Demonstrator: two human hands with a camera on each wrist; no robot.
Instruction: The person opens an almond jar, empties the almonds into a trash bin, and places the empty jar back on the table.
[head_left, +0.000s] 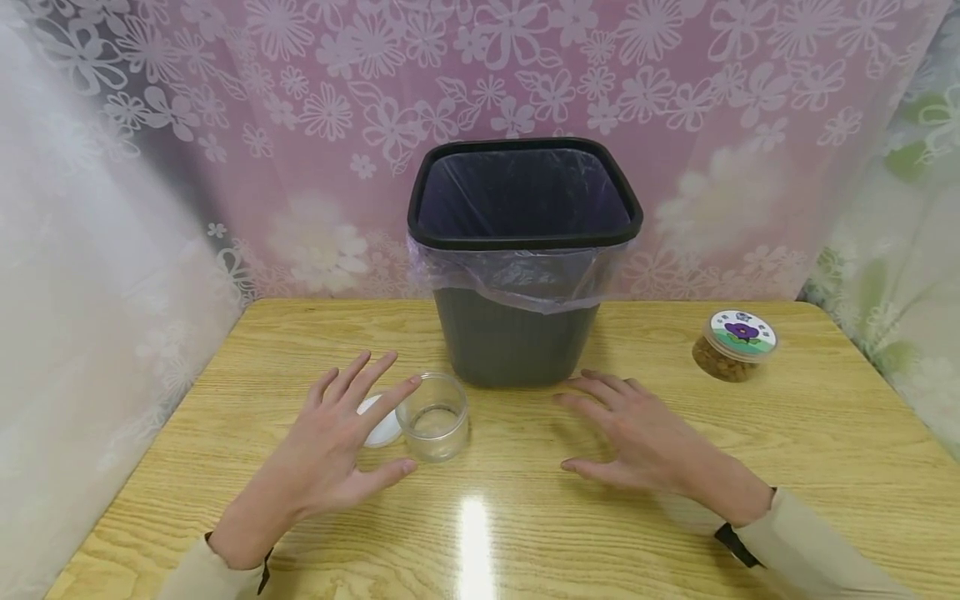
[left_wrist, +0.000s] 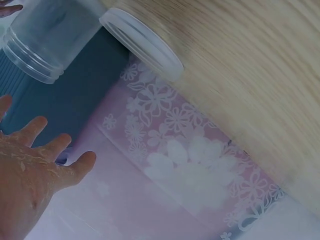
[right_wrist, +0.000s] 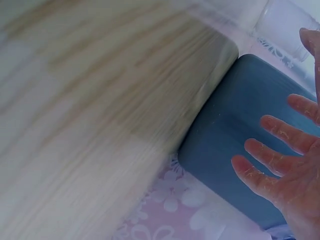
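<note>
My left hand (head_left: 333,446) hovers with spread fingers just left of a clear, uncapped jar (head_left: 433,425); in the head view the index fingertip overlaps its rim, and the left wrist view shows the hand (left_wrist: 35,175) apart from the jar (left_wrist: 50,40). A white lid (head_left: 384,425) lies on the table behind those fingers, partly hidden. Fingers apart and holding nothing, my right hand (head_left: 633,433) is over the table, in front of the lower right of a dark bin (head_left: 517,333). The right wrist view shows that palm (right_wrist: 300,190) bare beside the bin (right_wrist: 230,130).
The bin, lined with a thin purple bag (head_left: 525,279), stands at the table's back edge. At the back right is a closed jar (head_left: 731,354) of brown pieces with a flower-printed lid. A floral curtain (head_left: 315,150) hangs behind the wooden table (head_left: 525,533).
</note>
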